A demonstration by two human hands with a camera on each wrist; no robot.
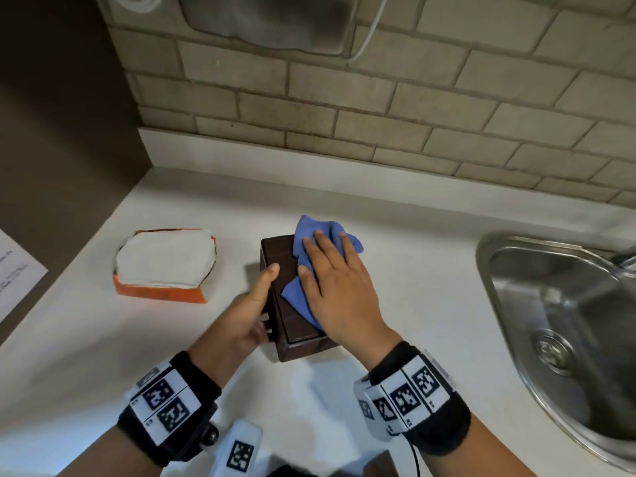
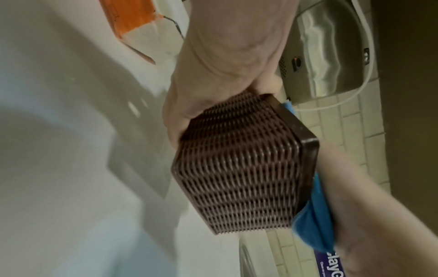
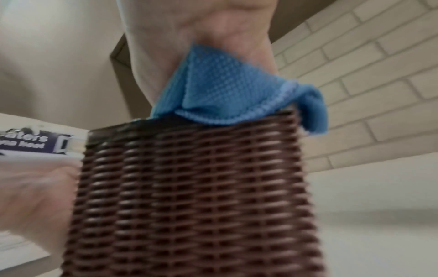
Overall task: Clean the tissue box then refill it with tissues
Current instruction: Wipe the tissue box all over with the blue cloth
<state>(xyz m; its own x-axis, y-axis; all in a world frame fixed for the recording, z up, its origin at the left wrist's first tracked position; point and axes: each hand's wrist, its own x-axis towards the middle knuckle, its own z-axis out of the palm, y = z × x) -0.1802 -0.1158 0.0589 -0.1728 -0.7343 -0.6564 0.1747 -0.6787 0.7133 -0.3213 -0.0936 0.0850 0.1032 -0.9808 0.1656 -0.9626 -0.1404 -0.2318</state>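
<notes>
A dark brown woven tissue box [image 1: 279,256] stands on the white counter in the middle of the head view. My left hand [image 1: 249,306] grips its left side, thumb on the top; the left wrist view shows that hand [image 2: 213,78] wrapped around the box [image 2: 237,168]. My right hand [image 1: 335,287] lies flat, fingers straight, pressing a blue cloth [image 1: 311,232] onto the box's lid. In the right wrist view the cloth [image 3: 227,90] is squeezed between palm and box [image 3: 189,196]. An orange pack of white tissues [image 1: 165,263] lies to the left.
A steel sink [image 1: 564,321] is set in the counter [image 1: 413,287] at the right. A brick-tile wall [image 1: 378,115] runs behind, with a metal wall unit [image 1: 268,22] and white cable above. A brown panel with a paper sheet [image 1: 17,266] closes the left side.
</notes>
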